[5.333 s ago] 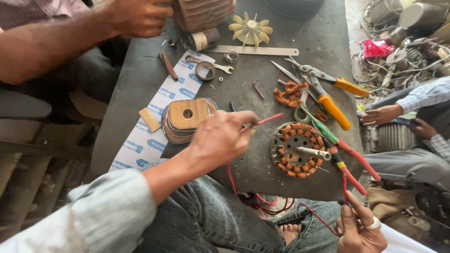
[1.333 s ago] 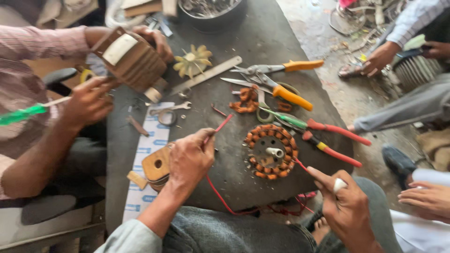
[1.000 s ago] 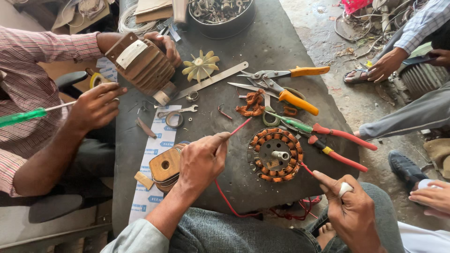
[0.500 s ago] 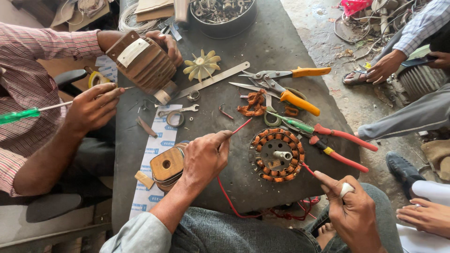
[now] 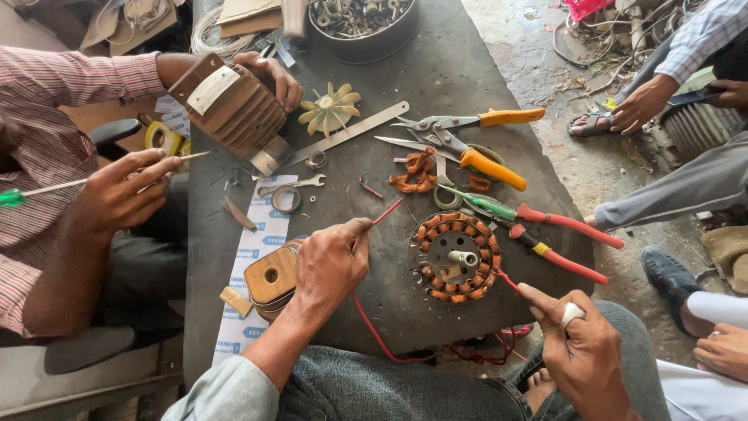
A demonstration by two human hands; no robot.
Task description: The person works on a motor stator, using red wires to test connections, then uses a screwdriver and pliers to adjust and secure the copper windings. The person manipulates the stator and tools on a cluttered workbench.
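My left hand [image 5: 331,261] rests on the dark board and pinches a thin red wire [image 5: 387,212] whose free end points up and right. The wire loops off the board's near edge and comes back up at the right. My right hand [image 5: 583,343], with white tape on one finger, grips the wire just below and right of the round stator [image 5: 456,256] with its copper coils. The stator lies flat between my hands. A wooden bobbin [image 5: 270,277] sits under my left wrist.
Red-handled pliers [image 5: 561,242], orange-handled snips [image 5: 475,121], a green screwdriver [image 5: 479,204], a metal ruler [image 5: 347,133], a small fan wheel [image 5: 330,111] and a bowl of parts [image 5: 362,19] lie on the board. A person at left holds a wooden winding former [image 5: 232,105] and a rod [image 5: 86,181].
The view has steadied over the board. My left hand has crept slightly right with the wire end. The person at left has lowered the former toward the board.
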